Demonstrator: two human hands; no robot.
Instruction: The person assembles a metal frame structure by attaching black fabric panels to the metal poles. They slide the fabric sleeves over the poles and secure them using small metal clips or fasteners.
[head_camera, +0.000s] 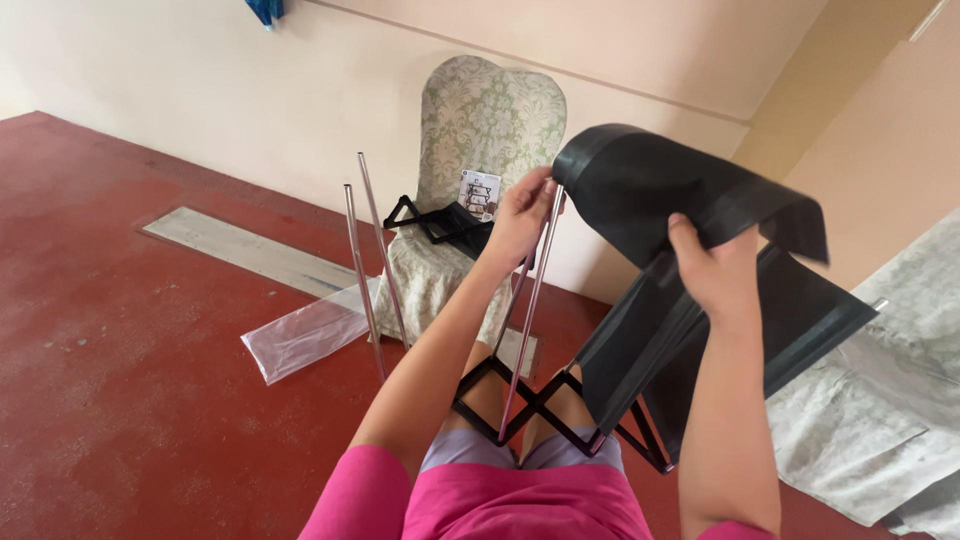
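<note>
Black cloth (690, 190) bends up in a big curve, and the right hand (715, 265) pinches its edge tight with thumb and fingers; the cloth hangs down to a shiny pole (530, 310) and a black criss-cross frame (530, 400) by the person's knees. The left hand (520, 215) is closed around the top of that pole, right where the cloth edge meets it. To do this well, I think the pole should be kept straight and the cloth edge kept flat, so nothing bunches up; pulling gently looks safer than tugging.

Two more shiny poles (365, 270) stand up on the left, apart from the hands; behind them is a chair with a flowery green cover (490, 120); on its seat lie another black criss-cross piece (435, 225) and a little paper sheet (479, 192). A clear plastic bag (305, 340) lies flat on the red floor (120, 330); I cannot see anything inside it.
</note>
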